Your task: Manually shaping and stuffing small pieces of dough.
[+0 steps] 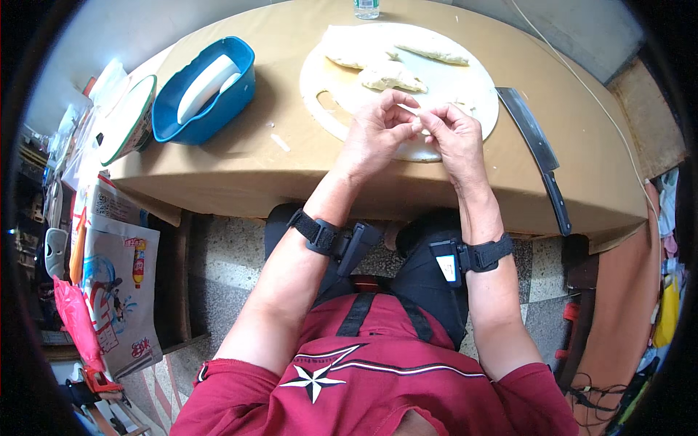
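My left hand (pixel 379 125) and my right hand (pixel 455 133) meet over the near part of a round white cutting board (pixel 341 120). Thumbs and fingertips are pinched together around what looks like a small pale piece (pixel 424 131), mostly covered by the fingers. Just beyond them on the board lies a lumpy, cream-coloured food piece (pixel 391 76). Farther back are a larger pale piece (pixel 349 46) and a long one (pixel 433 48); bright light washes out their surfaces. A few crumbs rest near my right hand.
A cleaver (pixel 529 128) lies right of the board, its black handle towards me. At left, a blue plastic basin (pixel 240 103) holds long white peeled pieces (pixel 204 90), beside a green-rimmed container (pixel 131 120). A bottle (pixel 366 8) stands behind; a cable (pixel 578 71) crosses the right side.
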The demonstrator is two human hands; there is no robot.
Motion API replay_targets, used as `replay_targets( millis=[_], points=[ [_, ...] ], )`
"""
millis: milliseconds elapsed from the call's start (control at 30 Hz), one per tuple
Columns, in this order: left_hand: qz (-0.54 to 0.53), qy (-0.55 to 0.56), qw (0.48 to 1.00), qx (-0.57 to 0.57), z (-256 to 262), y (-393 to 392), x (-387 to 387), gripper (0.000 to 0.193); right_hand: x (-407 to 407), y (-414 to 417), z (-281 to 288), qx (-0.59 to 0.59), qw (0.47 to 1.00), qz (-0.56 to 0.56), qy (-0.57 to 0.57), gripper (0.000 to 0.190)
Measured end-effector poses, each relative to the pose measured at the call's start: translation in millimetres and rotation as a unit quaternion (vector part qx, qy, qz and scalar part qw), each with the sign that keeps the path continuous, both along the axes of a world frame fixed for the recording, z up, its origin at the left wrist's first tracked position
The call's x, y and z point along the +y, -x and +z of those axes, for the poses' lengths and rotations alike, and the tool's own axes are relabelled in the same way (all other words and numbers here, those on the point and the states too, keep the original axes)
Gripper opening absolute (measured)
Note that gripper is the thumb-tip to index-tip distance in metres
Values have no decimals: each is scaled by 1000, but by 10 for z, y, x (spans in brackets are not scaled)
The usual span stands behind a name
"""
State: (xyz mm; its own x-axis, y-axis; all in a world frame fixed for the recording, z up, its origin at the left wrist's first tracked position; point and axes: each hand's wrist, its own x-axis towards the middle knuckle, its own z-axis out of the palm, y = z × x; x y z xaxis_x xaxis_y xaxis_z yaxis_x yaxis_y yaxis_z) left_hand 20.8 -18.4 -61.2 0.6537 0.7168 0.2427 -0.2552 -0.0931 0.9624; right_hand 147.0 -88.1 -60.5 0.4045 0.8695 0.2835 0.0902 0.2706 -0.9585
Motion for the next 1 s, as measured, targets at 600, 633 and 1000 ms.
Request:
replay_targets(
  millis=[600,633,1000],
  points=[
    [14,-35,999,3,-15,5,-2,22,-4,-8,2,34,999,14,8,8],
    [11,-27,1000,-3,-8,5,-5,22,-10,-15,8,69,997,23,8,9],
    [43,30,997,-56,-24,-16,21,20,-1,-4,14,107,993,33,-22,14]
  ],
)
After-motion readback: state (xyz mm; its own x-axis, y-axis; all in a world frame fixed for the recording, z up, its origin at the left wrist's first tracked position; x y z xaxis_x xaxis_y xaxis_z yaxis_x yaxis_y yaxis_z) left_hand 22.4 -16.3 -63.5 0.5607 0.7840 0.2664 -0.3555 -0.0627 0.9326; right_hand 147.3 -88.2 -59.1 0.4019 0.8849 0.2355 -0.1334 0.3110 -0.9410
